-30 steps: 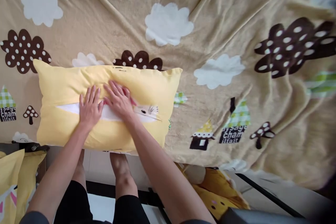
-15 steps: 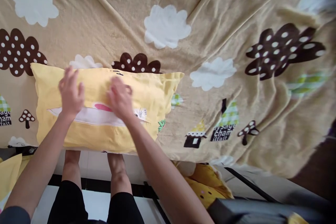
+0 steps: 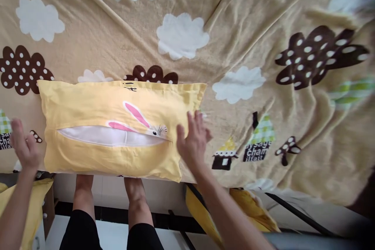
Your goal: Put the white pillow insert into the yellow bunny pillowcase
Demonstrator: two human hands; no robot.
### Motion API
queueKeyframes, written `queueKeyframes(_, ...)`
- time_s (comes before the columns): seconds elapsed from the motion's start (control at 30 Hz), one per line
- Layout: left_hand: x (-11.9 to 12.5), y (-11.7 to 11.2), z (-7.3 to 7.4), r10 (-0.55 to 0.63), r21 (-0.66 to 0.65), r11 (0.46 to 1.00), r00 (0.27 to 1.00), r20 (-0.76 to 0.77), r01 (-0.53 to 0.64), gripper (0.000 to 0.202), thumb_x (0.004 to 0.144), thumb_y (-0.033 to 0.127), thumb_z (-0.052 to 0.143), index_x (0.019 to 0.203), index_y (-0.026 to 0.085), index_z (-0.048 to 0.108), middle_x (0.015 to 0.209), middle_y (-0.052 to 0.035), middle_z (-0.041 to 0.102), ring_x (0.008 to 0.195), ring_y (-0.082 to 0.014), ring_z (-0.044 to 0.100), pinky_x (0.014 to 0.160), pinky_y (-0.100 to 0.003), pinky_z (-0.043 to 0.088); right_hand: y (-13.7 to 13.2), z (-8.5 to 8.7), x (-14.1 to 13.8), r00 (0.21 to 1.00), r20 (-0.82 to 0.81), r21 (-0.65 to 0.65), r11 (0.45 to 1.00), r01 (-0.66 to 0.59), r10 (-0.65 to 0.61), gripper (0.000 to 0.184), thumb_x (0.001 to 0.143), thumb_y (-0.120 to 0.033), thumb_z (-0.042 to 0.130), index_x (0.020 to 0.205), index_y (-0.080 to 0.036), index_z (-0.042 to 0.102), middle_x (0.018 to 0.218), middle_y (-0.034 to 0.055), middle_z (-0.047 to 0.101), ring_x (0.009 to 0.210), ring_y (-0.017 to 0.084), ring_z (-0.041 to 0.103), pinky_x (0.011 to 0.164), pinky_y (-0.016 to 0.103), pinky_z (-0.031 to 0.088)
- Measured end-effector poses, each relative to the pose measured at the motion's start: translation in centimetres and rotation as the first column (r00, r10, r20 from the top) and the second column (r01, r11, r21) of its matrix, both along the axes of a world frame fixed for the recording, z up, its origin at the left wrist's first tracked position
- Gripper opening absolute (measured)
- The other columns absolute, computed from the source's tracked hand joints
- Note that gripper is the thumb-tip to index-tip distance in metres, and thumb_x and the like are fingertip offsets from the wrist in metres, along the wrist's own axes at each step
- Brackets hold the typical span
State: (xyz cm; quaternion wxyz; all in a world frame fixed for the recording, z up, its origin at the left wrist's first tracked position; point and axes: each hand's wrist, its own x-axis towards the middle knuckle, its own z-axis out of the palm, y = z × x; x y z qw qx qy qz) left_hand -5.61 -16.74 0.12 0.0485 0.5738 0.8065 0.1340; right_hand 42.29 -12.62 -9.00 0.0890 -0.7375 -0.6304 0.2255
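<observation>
A yellow pillowcase (image 3: pixel 111 160) with a printed rabbit lies flat at the near edge of the bed. Through a long slit across its middle shows a white pillow (image 3: pixel 93 136). Off the pillowcase's left end is my left hand (image 3: pixel 27 146), fingers apart and holding nothing. At the other end, my right hand (image 3: pixel 193 136) hovers by the right edge with its fingers spread, also holding nothing; whether it touches the fabric I cannot tell.
A tan blanket (image 3: pixel 117 35) printed with clouds, houses and mushrooms covers the bed, wrinkled on the right. Yellow cloth (image 3: pixel 27 207) lies at the lower left, and more yellow fabric (image 3: pixel 252 207) at the lower right beside a dark bar (image 3: pixel 301 213).
Both hands were over the pillowcase. They have moved apart, the left one off to the left and the right one to the right edge, uncovering the slit and the rabbit print.
</observation>
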Motion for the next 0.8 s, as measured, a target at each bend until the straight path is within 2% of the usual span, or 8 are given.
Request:
queueKeyframes(0.13,12.3,-4.3,-2.9,-0.222,-0.063,0.971,0.969,0.111,0.230,0.064,0.100,0.032,0.037,0.160,0.024,0.017,0.164,-0.0111,0.020,0.153,-0.0245,0.018,0.125,-0.048,0.016,-5.2,3.4,-13.8,0.900,-0.184,0.089,0.918,-0.385,0.395,0.062,0.098,-0.028,0.042,0.158,-0.027,0.026,0.156,0.0097,0.040,0.147,0.026,0.034,0.117,0.049,0.028)
queueKeyframes(0.23,14.8,-8.4,-7.4,-0.132,-0.326,0.933,0.988,0.083,0.152,0.055,0.099,0.035,0.037,0.151,0.017,0.042,0.156,-0.0190,0.037,0.149,-0.0294,0.029,0.124,-0.053,0.015,-8.5,2.4,-17.8,0.823,-0.216,0.047,0.848,-0.529,0.525,0.058,0.099,-0.025,0.040,0.157,-0.024,0.030,0.153,0.0091,0.045,0.142,0.024,0.042,0.117,0.044,0.030)
queueKeyframes(0.37,7.4,-15.4,-9.0,0.016,-0.459,0.888,0.998,0.067,0.017,0.053,0.094,0.042,0.041,0.134,0.013,0.061,0.146,-0.0230,0.049,0.143,-0.0349,0.039,0.121,-0.058,0.017,-13.3,-0.6,-9.4,0.756,-0.222,-0.019,0.772,-0.635,0.616,0.053,0.098,-0.021,0.042,0.150,-0.027,0.043,0.148,0.0062,0.051,0.138,0.021,0.048,0.115,0.040,0.034)
queueKeyframes(0.5,-2.2,-18.6,-5.3,0.422,-0.426,0.824,0.906,0.021,-0.374,0.058,0.090,0.049,0.043,0.132,0.013,0.060,0.137,-0.0223,0.059,0.132,-0.0377,0.052,0.107,-0.059,0.042,-17.1,-1.8,4.0,0.960,-0.162,-0.285,0.920,-0.268,0.229,0.042,0.094,-0.039,0.044,0.125,-0.025,0.068,0.129,0.0112,0.067,0.120,0.031,0.063,0.105,0.050,0.045)
queueKeyframes(0.6,-6.0,-14.9,-3.2,0.625,-0.363,0.748,0.774,0.100,-0.556,0.045,0.085,0.054,0.049,0.105,0.018,0.069,0.103,-0.0147,0.074,0.106,-0.0365,0.068,0.095,-0.058,0.051,-15.8,-1.7,9.7,0.976,0.022,-0.415,0.886,0.206,-0.217,0.055,0.087,-0.061,0.040,0.097,-0.020,0.075,0.094,0.0173,0.076,0.087,0.037,0.072,0.080,0.053,0.054)
queueKeyframes(0.67,-6.1,-9.7,-3.3,0.709,-0.312,0.703,0.592,0.384,-0.639,0.042,0.079,0.054,0.056,0.095,0.016,0.066,0.098,-0.0125,0.073,0.104,-0.0317,0.068,0.095,-0.050,0.053,-12.5,-1.7,10.0,0.892,-0.028,-0.369,0.834,0.410,-0.451,0.059,0.082,-0.066,0.047,0.102,-0.017,0.072,0.099,0.0178,0.075,0.091,0.036,0.071,0.082,0.051,0.054)
queueKeyframes(0.7,-5.4,-6.6,-3.8,0.716,-0.321,0.678,0.497,0.490,-0.661,0.045,0.076,0.053,0.060,0.099,0.015,0.064,0.103,-0.0127,0.072,0.107,-0.0302,0.067,0.095,-0.048,0.054,-10.2,-1.9,9.1,0.812,-0.139,-0.350,0.795,0.496,-0.567,0.060,0.079,-0.066,0.053,0.111,-0.017,0.069,0.109,0.0171,0.073,0.102,0.033,0.069,0.089,0.048,0.053)
queueKeyframes(0.8,-1.2,2.8,-5.8,0.668,-0.413,0.730,0.442,0.598,-0.545,0.044,0.072,0.050,0.067,0.096,0.014,0.065,0.096,-0.0140,0.073,0.093,-0.0269,0.070,0.082,-0.042,0.060,-2.9,-2.9,4.3,0.491,-0.437,-0.495,0.657,0.568,-0.754,0.066,0.071,-0.060,0.064,0.123,-0.020,0.061,0.119,0.0123,0.070,0.112,0.028,0.065,0.094,0.043,0.053)
